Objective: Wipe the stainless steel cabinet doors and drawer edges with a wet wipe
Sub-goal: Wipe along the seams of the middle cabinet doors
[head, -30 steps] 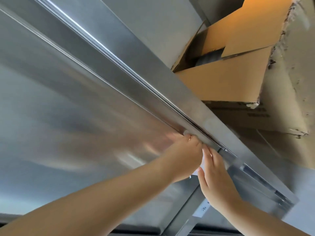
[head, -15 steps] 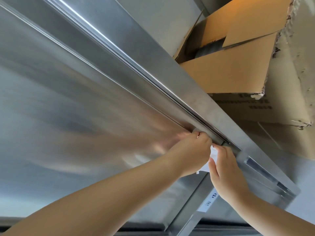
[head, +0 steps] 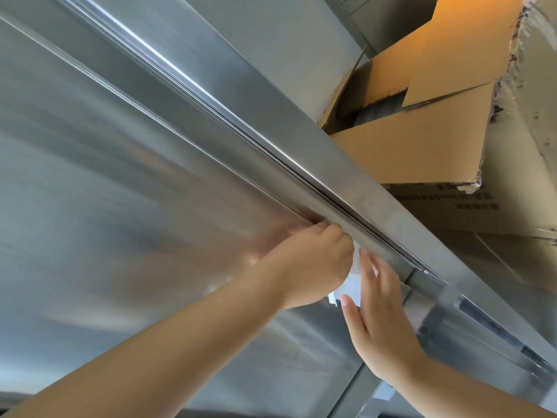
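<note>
Head view showed left hand (head: 313,260) fingers (head: 324,230) curled round the wet wipe (head: 352,285), against the cabinet door (head: 135,191). Right hand (head: 382,321) fingers (head: 367,270) lay straight, touching it.

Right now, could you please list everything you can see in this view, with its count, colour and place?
stainless steel cabinet door: one, silver, fills the left and centre.
steel top rail: one, silver, runs diagonally above the door.
cardboard boxes: two, brown, upper right beyond the rail; the nearer one is open.
wet wipe: one, white, between the hands at the door's upper edge.
label: one, white, bottom right, on a steel strip.
left hand: one, fingers curled on the wipe at the door's edge.
right hand: one, fingers straight, touching the wipe.
</note>
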